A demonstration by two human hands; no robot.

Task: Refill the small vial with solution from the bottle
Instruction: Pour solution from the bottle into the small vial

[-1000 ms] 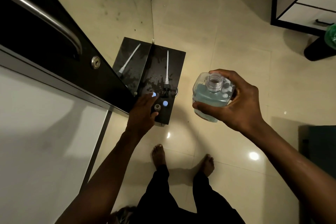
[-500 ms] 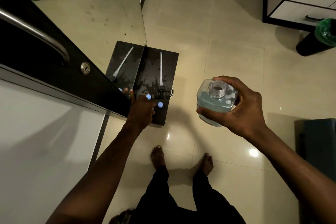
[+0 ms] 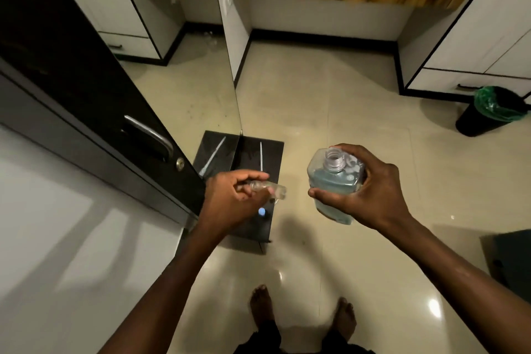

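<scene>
Black bin [image 3: 488,112], green liner [image 3: 498,105]

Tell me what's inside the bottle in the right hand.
The bottle, uncapped, holds pale blue-green liquid to below its shoulder. The right hand covers its far side and base, so the rest of its contents is hidden.

between left hand [image 3: 230,198] w/ small vial [image 3: 268,188] and right hand [image 3: 370,192] w/ bottle [image 3: 330,190] is open gap, nothing in the way. on left side the dark cabinet door [image 3: 86,89] and mirror [image 3: 184,72] stand close, so little room there. under left hand is black stand [image 3: 258,158] w/ white tube [image 3: 261,156]. right side: bare floor [image 3: 344,100], bin [image 3: 488,110] well apart.
</scene>
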